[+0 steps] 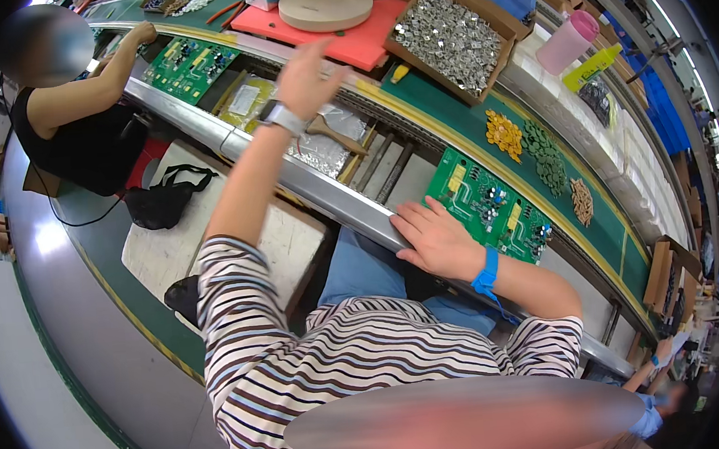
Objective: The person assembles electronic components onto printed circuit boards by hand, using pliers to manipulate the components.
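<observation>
My left hand is raised over the conveyor line, close to the near edge of a red board. Its fingers are slightly blurred but look apart, and nothing shows in them. Lying flat, my right hand spreads its fingers across the metal rail and the left edge of a green circuit board. That board carries yellow, blue and black components. Beneath my left wrist, a wooden-handled brush rests on a clear plastic bag.
Yellow, green and tan component piles sit on the green strip beyond the board. A cardboard box of metal parts stands behind. At left, a co-worker reaches over another circuit board. A pink cup stands far right.
</observation>
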A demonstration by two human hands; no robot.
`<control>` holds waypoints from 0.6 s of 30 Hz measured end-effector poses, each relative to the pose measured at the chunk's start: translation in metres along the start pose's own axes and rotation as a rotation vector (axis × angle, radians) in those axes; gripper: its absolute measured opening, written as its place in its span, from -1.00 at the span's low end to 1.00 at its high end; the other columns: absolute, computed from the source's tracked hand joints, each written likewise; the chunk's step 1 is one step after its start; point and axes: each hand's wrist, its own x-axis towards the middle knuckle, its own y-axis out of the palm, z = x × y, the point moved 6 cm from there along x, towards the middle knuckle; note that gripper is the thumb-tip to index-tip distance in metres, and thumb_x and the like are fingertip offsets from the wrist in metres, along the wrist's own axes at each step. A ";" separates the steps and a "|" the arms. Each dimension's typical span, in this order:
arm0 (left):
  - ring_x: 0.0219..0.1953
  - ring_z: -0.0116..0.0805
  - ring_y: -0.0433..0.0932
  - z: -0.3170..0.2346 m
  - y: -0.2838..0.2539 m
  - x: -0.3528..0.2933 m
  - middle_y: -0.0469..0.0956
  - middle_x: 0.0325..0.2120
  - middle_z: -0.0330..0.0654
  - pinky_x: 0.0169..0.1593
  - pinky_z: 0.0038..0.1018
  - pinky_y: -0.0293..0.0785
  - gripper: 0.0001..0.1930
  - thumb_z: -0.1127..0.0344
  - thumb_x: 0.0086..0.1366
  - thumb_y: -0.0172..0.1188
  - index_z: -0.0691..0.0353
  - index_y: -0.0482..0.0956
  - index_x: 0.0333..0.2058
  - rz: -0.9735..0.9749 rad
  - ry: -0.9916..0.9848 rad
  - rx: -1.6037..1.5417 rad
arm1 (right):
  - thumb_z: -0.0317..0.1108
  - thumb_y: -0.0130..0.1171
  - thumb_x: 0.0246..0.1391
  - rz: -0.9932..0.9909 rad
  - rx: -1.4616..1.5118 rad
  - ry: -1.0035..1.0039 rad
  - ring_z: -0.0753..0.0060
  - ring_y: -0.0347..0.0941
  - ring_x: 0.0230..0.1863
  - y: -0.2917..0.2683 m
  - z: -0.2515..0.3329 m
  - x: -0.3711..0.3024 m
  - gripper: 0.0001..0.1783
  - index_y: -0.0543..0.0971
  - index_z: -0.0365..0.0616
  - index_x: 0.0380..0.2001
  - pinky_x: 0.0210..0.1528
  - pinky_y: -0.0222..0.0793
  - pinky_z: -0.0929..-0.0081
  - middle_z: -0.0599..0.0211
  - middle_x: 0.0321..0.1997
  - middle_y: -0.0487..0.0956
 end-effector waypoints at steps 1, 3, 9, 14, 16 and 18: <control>-0.05 -0.01 0.37 0.039 -0.013 -0.003 0.41 -0.10 0.05 0.05 -0.25 0.27 -0.40 0.05 0.00 0.24 0.29 0.35 -0.04 -0.014 -0.027 0.133 | -0.16 0.16 -0.10 0.049 0.024 0.028 0.14 0.24 0.09 0.005 0.000 0.002 -0.39 0.31 -0.24 0.01 0.18 0.04 0.03 0.10 0.03 0.35; 0.00 0.01 0.33 0.127 -0.038 -0.013 0.38 -0.08 0.08 0.07 -0.26 0.27 -0.25 -0.02 -0.08 0.30 0.24 0.26 0.04 0.031 -0.150 0.420 | -0.16 0.16 -0.10 0.068 0.011 0.045 0.16 0.26 0.07 0.006 0.003 0.003 -0.39 0.30 -0.23 0.01 0.18 0.04 0.02 0.11 0.01 0.36; 0.24 -0.09 0.03 0.242 -0.084 -0.039 0.09 0.19 -0.03 0.20 -0.01 -0.04 -0.05 -0.12 -0.07 0.24 0.11 -0.04 0.22 0.396 -0.674 0.883 | -0.15 0.16 -0.08 0.064 -0.020 0.144 0.23 0.33 -0.04 0.007 -0.002 -0.011 -0.42 0.32 -0.21 0.00 0.17 0.06 0.03 0.19 -0.11 0.41; 0.11 -0.18 0.29 0.242 -0.083 -0.045 0.36 0.03 -0.04 0.22 -0.04 -0.05 -0.15 0.03 0.04 0.16 0.14 -0.09 0.23 0.521 -0.751 0.853 | -0.22 0.09 -0.03 0.061 0.019 0.266 0.19 0.34 -0.04 0.000 -0.008 -0.052 -0.49 0.32 -0.18 -0.01 0.16 0.07 0.02 0.19 -0.11 0.43; 0.04 -0.16 0.37 0.231 -0.087 -0.045 0.42 -0.04 -0.04 0.21 -0.04 -0.05 -0.18 0.09 0.06 0.12 0.15 -0.09 0.23 0.566 -0.752 0.862 | -0.28 0.07 -0.02 0.112 0.017 0.398 0.16 0.36 -0.09 -0.007 -0.011 -0.070 -0.55 0.34 -0.17 -0.03 0.13 0.10 0.05 0.18 -0.17 0.46; -0.12 -0.11 0.50 0.219 -0.090 -0.049 0.53 -0.20 -0.02 0.21 -0.04 -0.04 -0.23 0.21 0.08 0.06 0.19 -0.09 0.23 0.576 -0.714 0.887 | -0.30 0.08 -0.02 0.055 -0.001 0.428 0.17 0.37 -0.13 -0.008 -0.012 -0.095 -0.58 0.35 -0.16 -0.05 0.11 0.13 0.08 0.19 -0.21 0.46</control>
